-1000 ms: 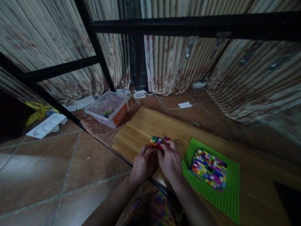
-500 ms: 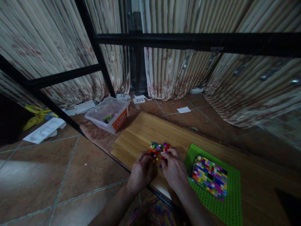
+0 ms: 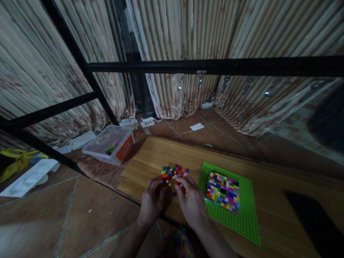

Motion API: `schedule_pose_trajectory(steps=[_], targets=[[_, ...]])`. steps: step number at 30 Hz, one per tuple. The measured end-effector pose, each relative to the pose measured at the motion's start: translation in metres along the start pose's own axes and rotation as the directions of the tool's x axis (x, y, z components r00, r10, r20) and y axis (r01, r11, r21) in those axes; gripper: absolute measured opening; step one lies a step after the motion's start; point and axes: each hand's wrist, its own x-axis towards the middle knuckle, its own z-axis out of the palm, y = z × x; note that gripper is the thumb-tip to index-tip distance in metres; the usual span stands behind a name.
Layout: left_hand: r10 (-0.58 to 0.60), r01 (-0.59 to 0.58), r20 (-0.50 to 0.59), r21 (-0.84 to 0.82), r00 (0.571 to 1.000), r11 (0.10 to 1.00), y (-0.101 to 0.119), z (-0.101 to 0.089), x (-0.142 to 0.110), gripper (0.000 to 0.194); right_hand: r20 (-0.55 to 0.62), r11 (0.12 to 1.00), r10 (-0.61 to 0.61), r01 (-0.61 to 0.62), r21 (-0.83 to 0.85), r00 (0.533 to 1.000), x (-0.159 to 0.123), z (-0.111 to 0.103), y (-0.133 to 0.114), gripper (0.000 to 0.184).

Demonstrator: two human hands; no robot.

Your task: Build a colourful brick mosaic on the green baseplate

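A small heap of multicoloured toy bricks (image 3: 172,172) lies on the wooden board, just beyond my fingers. My left hand (image 3: 152,200) is closed at the heap's near left side, its fingers curled; whatever they hold, if anything, is hidden. At the near right side, my right hand (image 3: 192,201) pinches what looks like a small red brick (image 3: 181,185) between thumb and fingers. To the right of that hand, a block of many-coloured bricks (image 3: 223,191) sits on a green studded baseplate (image 3: 245,224). A few loose bricks lie between my hands.
Past the board's (image 3: 156,148) left end stands a clear plastic box (image 3: 104,143) with an orange label and a few pieces inside. A dark flat object (image 3: 309,215) rests at the right. Black metal bars (image 3: 188,67) cross in front of striped curtains (image 3: 172,32).
The view has turned, so the board, box and baseplate appear further left. Both hands remain at the heap, with only slight finger movement.
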Motion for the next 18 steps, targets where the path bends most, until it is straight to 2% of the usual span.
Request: schedule_pose_trajectory(steps=[3,5,8,10,14,18], targets=[[-0.007,0.008,0.015,-0.036,1.000,0.999,0.012,0.000,-0.005,0.019,-0.011,0.972,0.088,-0.083,0.222,0.996,-0.031,-0.011,0.008,0.024],[-0.011,0.018,0.077,-0.088,0.997,0.996,0.027,0.005,-0.012,0.021,-0.029,0.935,0.206,-0.188,0.299,0.978,-0.053,-0.019,0.017,0.024],[0.009,0.040,0.266,-0.178,0.964,0.983,0.051,0.022,-0.024,0.023,-0.045,0.870,0.367,-0.325,0.372,0.929,-0.081,-0.033,0.033,0.025],[0.029,0.059,0.371,-0.222,0.928,0.973,0.063,0.039,-0.030,0.026,-0.070,0.842,0.421,-0.361,0.400,0.904,-0.091,-0.043,0.043,0.026],[-0.010,0.116,0.401,-0.242,0.916,0.963,0.075,0.067,-0.032,0.029,-0.186,0.874,0.409,-0.324,0.363,0.893,-0.094,-0.061,0.056,0.025],[-0.063,0.160,0.394,-0.217,0.917,0.963,0.080,0.079,-0.021,0.024,-0.309,0.941,0.304,-0.233,0.244,0.901,-0.084,-0.074,0.063,0.024]])
